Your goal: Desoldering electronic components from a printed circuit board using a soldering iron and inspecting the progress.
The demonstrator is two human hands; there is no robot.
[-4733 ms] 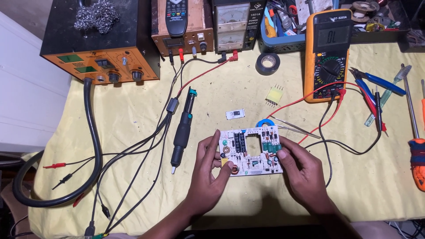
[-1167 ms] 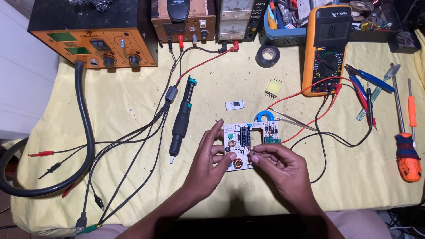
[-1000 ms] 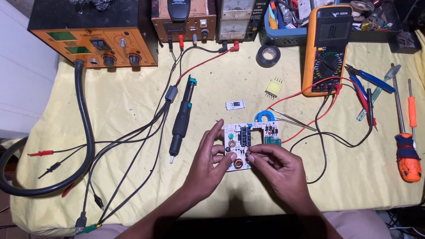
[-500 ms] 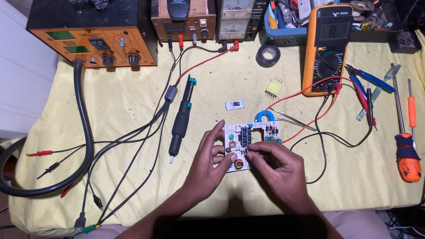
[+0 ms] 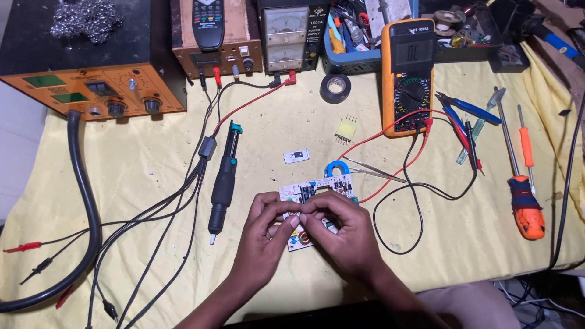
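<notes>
I see the circuit board (image 5: 314,194) lying flat on the yellow bench (image 5: 152,152), long axis tilted up-right; left hand (image 5: 262,234) and right hand (image 5: 341,234) cover its near half, fingers (image 5: 297,213) pinching together on it.

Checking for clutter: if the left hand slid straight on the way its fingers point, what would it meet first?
Probably the white circuit board under its fingertips, then the right hand; the left hand points up-right, though depth is unclear.

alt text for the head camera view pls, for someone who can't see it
Both hands, left hand and right hand, meet fingertip to fingertip over a small white circuit board on a yellow-covered table. A soldering handpiece lies to the left of the board, an orange multimeter stands behind it, and an orange-handled screwdriver lies far right.
</notes>
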